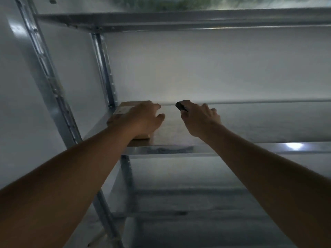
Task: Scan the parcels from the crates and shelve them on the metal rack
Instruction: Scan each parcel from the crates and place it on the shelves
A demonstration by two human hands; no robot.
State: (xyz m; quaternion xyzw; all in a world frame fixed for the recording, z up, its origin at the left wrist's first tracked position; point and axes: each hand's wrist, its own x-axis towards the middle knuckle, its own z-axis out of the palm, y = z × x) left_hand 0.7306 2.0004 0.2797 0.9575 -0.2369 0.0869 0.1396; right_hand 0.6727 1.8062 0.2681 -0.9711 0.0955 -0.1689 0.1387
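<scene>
A flat brown cardboard parcel (125,109) with a pale label lies on the left end of a metal rack shelf (250,126), close to the corner upright. My left hand (143,119) rests flat on top of the parcel with its fingers stretched out. To the right, my right hand (200,119) hovers over the shelf and grips a small black scanner (181,106), whose front end sticks out past my fingers toward the parcel. Much of the parcel is covered by my left hand and wrist.
Perforated metal uprights (105,70) stand at the left of the rack, against a white wall (215,68). Another shelf (179,20) runs overhead and a lower shelf (197,203) lies beneath. The shelf stretches away bare to the right of my hands.
</scene>
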